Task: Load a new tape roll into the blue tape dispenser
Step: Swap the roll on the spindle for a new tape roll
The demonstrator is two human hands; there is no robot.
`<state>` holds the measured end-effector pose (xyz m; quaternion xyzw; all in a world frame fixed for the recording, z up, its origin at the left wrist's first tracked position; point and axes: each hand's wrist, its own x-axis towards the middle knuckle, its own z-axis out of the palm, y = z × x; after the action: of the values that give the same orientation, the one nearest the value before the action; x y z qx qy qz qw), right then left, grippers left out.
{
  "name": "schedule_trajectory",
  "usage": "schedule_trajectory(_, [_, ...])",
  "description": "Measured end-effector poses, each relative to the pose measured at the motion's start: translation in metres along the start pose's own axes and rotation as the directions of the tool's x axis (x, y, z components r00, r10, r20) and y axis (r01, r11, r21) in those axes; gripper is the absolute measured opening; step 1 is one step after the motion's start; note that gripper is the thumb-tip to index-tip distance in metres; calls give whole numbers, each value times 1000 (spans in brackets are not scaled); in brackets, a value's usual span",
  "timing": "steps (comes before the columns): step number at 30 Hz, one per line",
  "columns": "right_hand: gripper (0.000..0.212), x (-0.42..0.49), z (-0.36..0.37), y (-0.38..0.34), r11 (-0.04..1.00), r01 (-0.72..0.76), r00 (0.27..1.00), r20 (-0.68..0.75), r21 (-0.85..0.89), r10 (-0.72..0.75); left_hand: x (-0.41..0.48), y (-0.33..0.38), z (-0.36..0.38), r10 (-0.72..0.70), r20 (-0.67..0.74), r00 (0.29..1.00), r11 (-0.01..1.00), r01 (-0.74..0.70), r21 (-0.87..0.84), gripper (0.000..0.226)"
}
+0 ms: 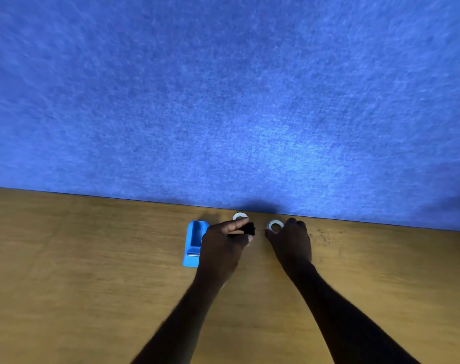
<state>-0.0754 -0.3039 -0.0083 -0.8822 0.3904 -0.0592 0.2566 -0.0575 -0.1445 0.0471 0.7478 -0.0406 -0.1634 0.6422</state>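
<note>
The blue tape dispenser point(193, 243) stands on the wooden table, its roll cavity showing no roll. My left hand point(223, 244) hovers just right of it and pinches a small black spindle point(249, 228) between thumb and fingers. A white tape roll point(239, 216) lies flat behind that hand, partly hidden by the fingers. A second white tape roll point(275, 226) lies flat to the right. My right hand point(292, 241) rests beside this roll, fingers curled at its right edge and thumb near its front; whether it grips the roll is unclear.
A blue felt partition point(223, 101) rises along the table's far edge, right behind the rolls. Dark specks point(322, 233) dot the wooden table point(92, 271) to the right of my right hand.
</note>
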Motion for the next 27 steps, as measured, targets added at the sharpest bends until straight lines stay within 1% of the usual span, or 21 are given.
schedule_trajectory(3, [51, -1, -5, -1, 995, -36, 999, -15, 88, 37, -3, 4, -2, -37, -4, 999, 998, 37, -60, 33])
schedule_trajectory(5, [43, -4, -12, -4, 987, -35, 999, -9, 158, 37, -4, 10, -3, -55, -21, 998, 992, 52, -114, 28])
schedule_trajectory(6, [39, -5, -18, -6, 974, -32, 999, 4, 223, 32, -5, 16, -4, -61, -29, 998, 988, 56, -144, 26])
schedule_trajectory(7, [38, -8, -26, -10, 939, -46, 999, 32, 340, 37, -6, 22, -5, -67, -35, 997, 982, 60, -179, 24])
schedule_trajectory(8, [39, -13, -36, -15, 861, -81, 995, 84, 502, 45, -7, 29, -6, -73, -38, 997, 974, 63, -217, 23])
schedule_trajectory(9, [36, -19, -46, -20, 739, -123, 988, 150, 663, 31, -8, 38, -6, -80, -40, 996, 965, 67, -254, 22])
schedule_trajectory(10, [33, -25, -57, -24, 605, -152, 980, 201, 782, -13, -9, 46, -6, -87, -40, 995, 955, 72, -288, 21])
schedule_trajectory(11, [29, -31, -68, -29, 486, -167, 972, 227, 858, -67, -10, 56, -7, -86, -38, 996, 946, 69, -317, 20])
schedule_trajectory(13, [19, -40, -93, -40, 312, -191, 956, 249, 931, -157, -11, 76, -7, -58, -34, 998, 941, 43, -336, 20])
schedule_trajectory(14, [15, -44, -106, -47, 250, -209, 947, 259, 945, -188, -12, 86, -8, -41, -30, 999, 942, 28, -333, 20])
schedule_trajectory(16, [11, -50, -131, -61, 163, -253, 929, 286, 954, -236, -15, 105, -9, -19, -14, 1000, 940, 13, -340, 19])
schedule_trajectory(17, [11, -54, -144, -68, 137, -262, 920, 290, 955, -263, -17, 115, -11, -8, -1, 1000, 937, 7, -348, 19])
schedule_trajectory(19, [12, -61, -168, -82, 134, -234, 904, 267, 963, -333, -21, 136, -14, 29, 36, 999, 939, -15, -343, 19])
schedule_trajectory(22, [18, -71, -201, -97, 172, -168, 880, 226, 971, -418, -31, 165, -19, 122, 76, 990, 950, -94, -298, 22])
schedule_trajectory(23, [20, -74, -210, -102, 186, -149, 875, 217, 971, -433, -35, 173, -22, 152, 84, 985, 952, -123, -280, 23])
schedule_trajectory(26, [26, -84, -231, -114, 227, -82, 868, 181, 970, -462, -48, 193, -30, 239, 106, 965, 948, -208, -241, 17])
schedule_trajectory(27, [27, -87, -237, -117, 242, -58, 865, 170, 968, -473, -50, 200, -32, 260, 108, 959, 945, -230, -232, 19])
